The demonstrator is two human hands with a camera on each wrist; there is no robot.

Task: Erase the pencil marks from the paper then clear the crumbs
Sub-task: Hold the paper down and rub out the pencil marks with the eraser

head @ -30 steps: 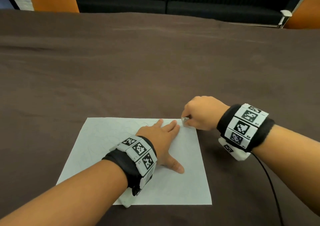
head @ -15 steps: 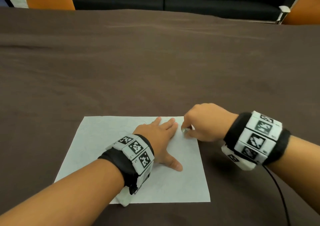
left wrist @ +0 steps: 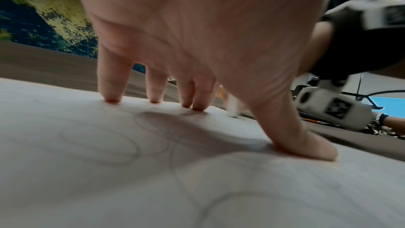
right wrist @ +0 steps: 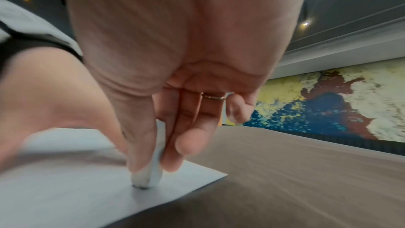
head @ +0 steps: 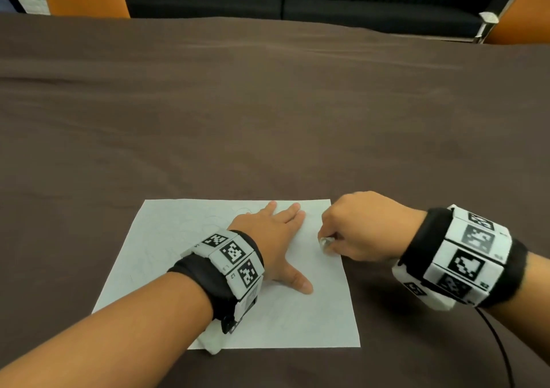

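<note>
The paper is laid flat on the brown tablecloth and is pressed down by the left hand, fingers straight and slightly spread. A small white eraser is pinched between thumb and fingers of the right hand, its tip touching the sheet near the right edge. Faint looping pencil marks are seen, though blurred

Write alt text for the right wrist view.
The right hand pinches a white eraser between thumb and fingers, its tip pressed onto the sheet of paper near a corner. Brown tablecloth stretches beyond.
</note>
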